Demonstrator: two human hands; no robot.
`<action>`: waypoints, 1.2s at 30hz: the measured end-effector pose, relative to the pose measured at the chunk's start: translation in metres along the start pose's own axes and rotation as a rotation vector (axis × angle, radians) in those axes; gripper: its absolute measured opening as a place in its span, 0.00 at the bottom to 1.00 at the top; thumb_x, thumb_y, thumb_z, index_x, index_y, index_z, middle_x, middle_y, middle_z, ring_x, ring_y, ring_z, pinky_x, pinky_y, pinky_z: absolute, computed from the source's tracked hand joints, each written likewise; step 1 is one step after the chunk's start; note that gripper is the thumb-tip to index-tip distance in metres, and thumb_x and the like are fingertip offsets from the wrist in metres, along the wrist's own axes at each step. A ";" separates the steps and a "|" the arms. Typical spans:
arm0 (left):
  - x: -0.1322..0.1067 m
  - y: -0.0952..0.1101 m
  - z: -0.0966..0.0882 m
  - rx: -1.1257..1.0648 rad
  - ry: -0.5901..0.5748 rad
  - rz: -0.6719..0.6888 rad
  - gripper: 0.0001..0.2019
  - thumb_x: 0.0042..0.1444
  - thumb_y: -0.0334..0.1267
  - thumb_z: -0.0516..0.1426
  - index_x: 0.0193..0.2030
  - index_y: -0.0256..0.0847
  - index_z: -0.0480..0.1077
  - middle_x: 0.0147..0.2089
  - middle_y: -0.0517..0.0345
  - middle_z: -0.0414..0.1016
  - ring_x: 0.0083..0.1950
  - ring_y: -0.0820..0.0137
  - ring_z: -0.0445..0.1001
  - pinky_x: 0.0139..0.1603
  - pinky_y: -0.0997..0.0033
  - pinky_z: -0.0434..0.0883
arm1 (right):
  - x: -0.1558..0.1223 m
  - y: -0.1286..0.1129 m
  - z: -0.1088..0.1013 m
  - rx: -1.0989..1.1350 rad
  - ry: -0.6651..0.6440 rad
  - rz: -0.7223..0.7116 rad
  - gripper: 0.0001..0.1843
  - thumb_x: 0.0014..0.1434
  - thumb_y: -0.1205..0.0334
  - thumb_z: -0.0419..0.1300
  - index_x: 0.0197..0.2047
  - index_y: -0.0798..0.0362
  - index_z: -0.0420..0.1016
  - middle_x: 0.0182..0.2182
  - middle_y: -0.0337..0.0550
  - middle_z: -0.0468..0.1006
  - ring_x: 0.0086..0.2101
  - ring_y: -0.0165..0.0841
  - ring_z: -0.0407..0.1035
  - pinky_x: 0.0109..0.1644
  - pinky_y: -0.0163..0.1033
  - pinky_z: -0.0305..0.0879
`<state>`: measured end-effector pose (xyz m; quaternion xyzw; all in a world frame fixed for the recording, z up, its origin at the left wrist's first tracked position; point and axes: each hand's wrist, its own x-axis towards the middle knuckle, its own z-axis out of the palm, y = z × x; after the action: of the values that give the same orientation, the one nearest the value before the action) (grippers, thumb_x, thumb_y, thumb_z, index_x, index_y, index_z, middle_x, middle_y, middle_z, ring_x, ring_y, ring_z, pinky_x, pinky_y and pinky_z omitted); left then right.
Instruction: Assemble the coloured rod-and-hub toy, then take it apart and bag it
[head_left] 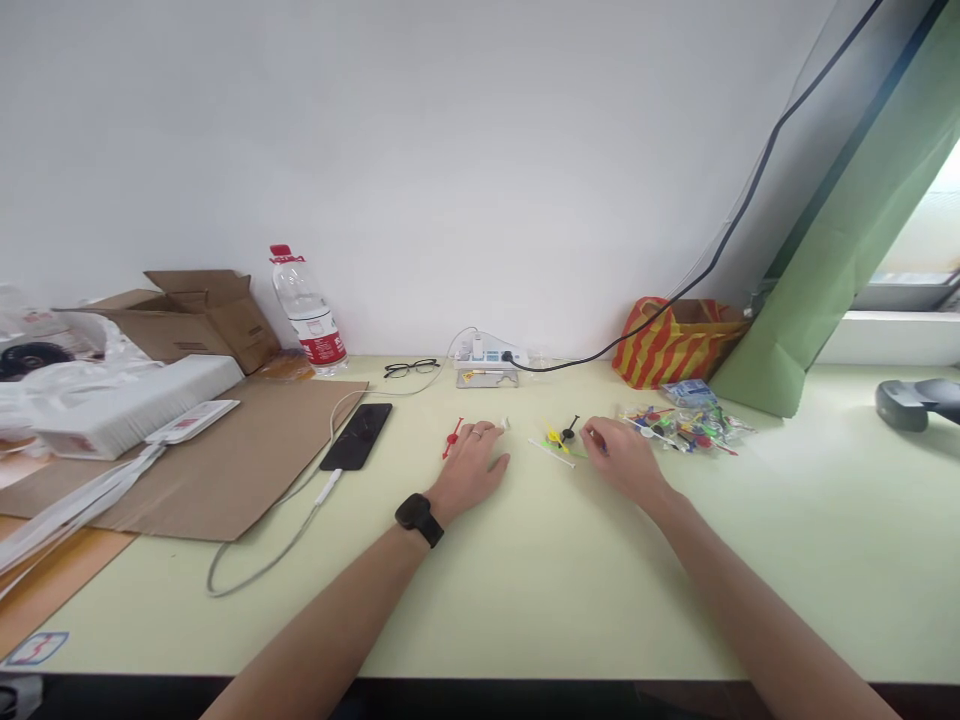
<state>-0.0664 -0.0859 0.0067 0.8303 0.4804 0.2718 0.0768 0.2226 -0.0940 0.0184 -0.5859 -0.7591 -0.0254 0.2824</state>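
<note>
Entry: two bare hands and small plastic parts on a pale green bench [525, 600].

1. Right hand [622, 458], centre of frame, slightly right. Fingers [596, 437] are curled in narrow, tips drawn together and pointing toward frame left. Whether they pinch a part cannot be told.
2. Black piece [570, 431]: just beside those fingertips, on their upper-left side. Its stem tilts toward the upper right. The right hand is the nearer hand.
3. Yellow piece [553, 437]: just left of the black piece, lying between the two hands.
4. White stick [551, 453]: below the yellow piece, loose on the bench. Its long axis runs from upper left to lower right, ending near the right hand.
5. Left hand [472, 465], centre of frame. Palm down, fingers [480, 432] stretched out loosely, holding nothing. A ring sits on one finger and a black wristwatch [418, 518] on the wrist.
6. Red piece [452, 438]: just beside the left edge of those fingers, its long axis near upright in the frame. Contact cannot be told.
7. Clear bag of coloured pieces [686, 427]: right of the right hand, near it.
8. Smartphone [357, 436] on its cable, left of centre, partly on a cardboard sheet [187, 470].
9. Back row along the wall: water bottle [307, 312], glasses [410, 368], power strip [487, 357], striped bag [667, 345].
</note>
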 end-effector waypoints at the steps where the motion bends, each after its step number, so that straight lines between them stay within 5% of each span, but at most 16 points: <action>1: 0.000 0.000 0.000 0.002 -0.001 0.003 0.20 0.64 0.40 0.56 0.63 0.44 0.67 0.66 0.47 0.67 0.69 0.53 0.61 0.69 0.46 0.63 | -0.001 -0.004 0.001 0.041 -0.019 -0.027 0.10 0.68 0.59 0.52 0.37 0.50 0.71 0.31 0.41 0.79 0.32 0.36 0.71 0.35 0.38 0.56; 8: -0.001 -0.001 0.004 -0.021 -0.020 0.025 0.32 0.65 0.41 0.55 0.75 0.44 0.52 0.73 0.45 0.59 0.74 0.52 0.54 0.72 0.42 0.58 | -0.007 -0.024 0.007 0.213 -0.102 -0.170 0.11 0.69 0.63 0.49 0.42 0.49 0.73 0.39 0.46 0.81 0.40 0.40 0.73 0.45 0.43 0.64; 17: -0.003 0.017 -0.003 -0.051 -0.024 0.169 0.14 0.65 0.36 0.56 0.56 0.48 0.75 0.61 0.53 0.75 0.65 0.53 0.66 0.64 0.45 0.66 | -0.008 -0.029 0.001 0.305 -0.155 -0.197 0.12 0.69 0.63 0.50 0.43 0.49 0.75 0.40 0.47 0.81 0.41 0.40 0.73 0.47 0.45 0.66; 24: -0.008 0.040 -0.011 -0.248 -0.156 0.312 0.10 0.66 0.34 0.54 0.46 0.48 0.78 0.45 0.54 0.81 0.54 0.57 0.74 0.56 0.54 0.71 | -0.010 -0.033 -0.001 0.368 -0.196 -0.146 0.10 0.67 0.59 0.55 0.45 0.49 0.76 0.34 0.44 0.79 0.37 0.39 0.72 0.41 0.42 0.66; 30: -0.015 0.042 -0.006 -0.300 -0.162 0.231 0.04 0.64 0.36 0.58 0.43 0.46 0.74 0.44 0.54 0.79 0.50 0.59 0.76 0.52 0.57 0.73 | -0.017 -0.046 -0.004 0.599 -0.483 -0.179 0.08 0.65 0.57 0.59 0.43 0.48 0.77 0.31 0.40 0.76 0.31 0.34 0.68 0.33 0.38 0.63; 36: -0.015 0.043 -0.004 -0.398 -0.117 0.150 0.06 0.65 0.39 0.59 0.47 0.46 0.71 0.46 0.55 0.78 0.50 0.61 0.76 0.51 0.61 0.73 | -0.018 -0.051 0.003 0.839 -0.487 -0.053 0.06 0.62 0.57 0.61 0.41 0.49 0.74 0.32 0.40 0.76 0.31 0.34 0.69 0.35 0.39 0.67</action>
<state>-0.0420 -0.1218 0.0207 0.8465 0.3491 0.3175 0.2467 0.1781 -0.1244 0.0229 -0.3911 -0.7625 0.4136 0.3076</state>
